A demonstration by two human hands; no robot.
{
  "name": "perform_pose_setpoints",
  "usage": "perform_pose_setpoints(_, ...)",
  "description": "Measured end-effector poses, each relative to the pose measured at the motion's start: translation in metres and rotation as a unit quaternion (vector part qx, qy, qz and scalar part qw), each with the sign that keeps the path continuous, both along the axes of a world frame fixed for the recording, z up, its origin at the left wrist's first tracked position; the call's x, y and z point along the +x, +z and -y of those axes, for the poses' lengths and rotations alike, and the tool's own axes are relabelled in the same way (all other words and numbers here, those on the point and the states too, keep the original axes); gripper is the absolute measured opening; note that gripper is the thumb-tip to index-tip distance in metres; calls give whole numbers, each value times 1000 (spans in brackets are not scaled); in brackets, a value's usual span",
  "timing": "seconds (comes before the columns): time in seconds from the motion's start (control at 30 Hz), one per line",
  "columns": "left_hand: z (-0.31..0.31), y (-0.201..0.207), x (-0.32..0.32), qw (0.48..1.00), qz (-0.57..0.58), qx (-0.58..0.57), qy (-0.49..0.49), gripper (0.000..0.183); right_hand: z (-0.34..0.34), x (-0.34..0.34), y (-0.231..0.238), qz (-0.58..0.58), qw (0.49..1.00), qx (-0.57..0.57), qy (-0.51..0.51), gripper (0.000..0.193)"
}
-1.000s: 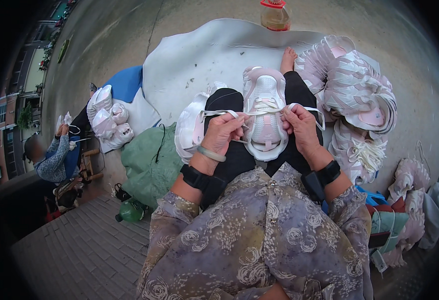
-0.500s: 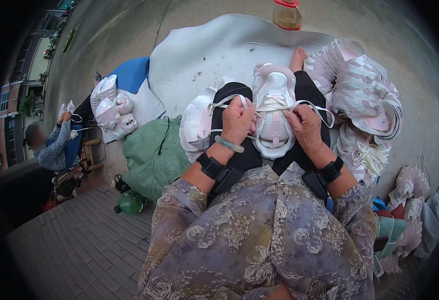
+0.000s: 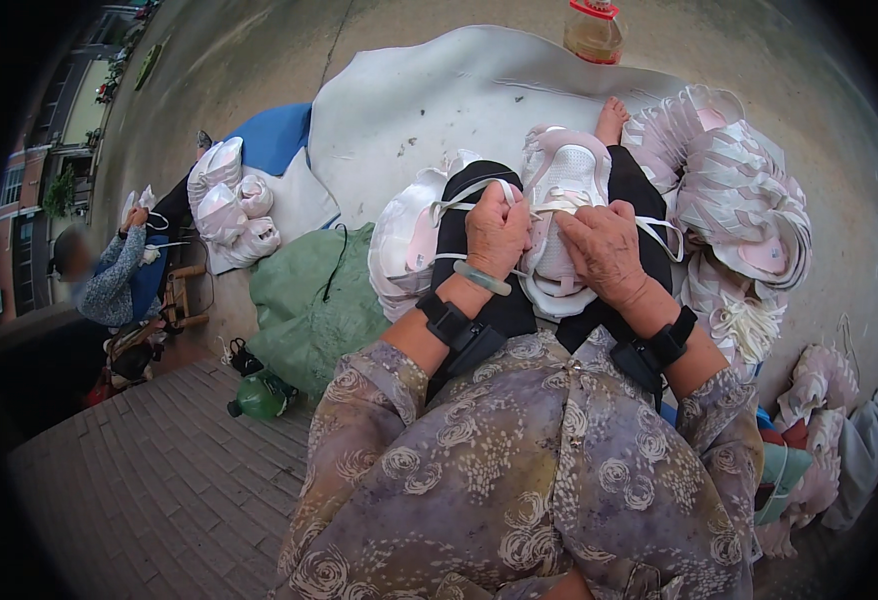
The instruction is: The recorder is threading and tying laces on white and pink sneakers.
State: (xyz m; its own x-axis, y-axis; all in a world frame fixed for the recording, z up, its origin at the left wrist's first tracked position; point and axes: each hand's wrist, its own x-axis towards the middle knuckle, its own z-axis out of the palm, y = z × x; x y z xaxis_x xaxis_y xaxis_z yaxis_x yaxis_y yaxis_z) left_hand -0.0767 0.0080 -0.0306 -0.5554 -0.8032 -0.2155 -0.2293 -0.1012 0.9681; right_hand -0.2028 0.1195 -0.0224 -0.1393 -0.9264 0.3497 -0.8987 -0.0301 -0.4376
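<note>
A white and pale pink sneaker [image 3: 565, 168] lies between my thighs, its sole end toward me. White shoelace [image 3: 456, 202] runs through it and trails out on both sides. My left hand [image 3: 499, 232] is closed on the lace at the shoe's left edge, a bangle at its wrist. Across the shoe's right half, my right hand [image 3: 607, 252] pinches the lace near the shoe's middle and covers part of the upper. Another white and pink shoe [image 3: 406, 245] rests against my left thigh.
Stacked white shoes [image 3: 744, 190] stand at my right on a pale sheet [image 3: 409, 110]. A plastic bottle [image 3: 593, 32] stands beyond the sheet. Green cloth [image 3: 309, 300] and a green bottle [image 3: 259, 397] lie at left. Farther left a person [image 3: 109, 275] sits beside bundled shoes [image 3: 229, 212].
My right hand has moved left, from the shoe's right edge onto its middle, closer to my left hand. The whole view has shifted slightly.
</note>
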Motion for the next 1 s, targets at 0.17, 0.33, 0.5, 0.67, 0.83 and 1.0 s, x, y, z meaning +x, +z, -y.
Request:
perform_pose_setpoints(0.17,-3,-7,-2,978,38,-204,-31,10,7,4,-11,63,997,-25,-39,17)
perform_pose_setpoints(0.33,1,-11,-7,930,140,-330,-82,14,11,12,-15,80,993,-4,-87,12)
perform_pose_setpoints(0.5,8,-4,-6,979,124,-150,-62,21,13,16,-10,35,996,-18,-82,12)
perform_pose_setpoints(0.67,12,-11,-4,985,110,-131,-30,15,14,20,-18,59,993,-38,-95,11)
perform_pose_setpoints(0.83,12,-9,-3,975,132,-174,-32,12,17,23,-23,130,986,-25,-99,11)
perform_pose_setpoints(1.0,10,-10,-4,959,129,-244,-62,18,20,21,-23,152,984,-7,-98,12)
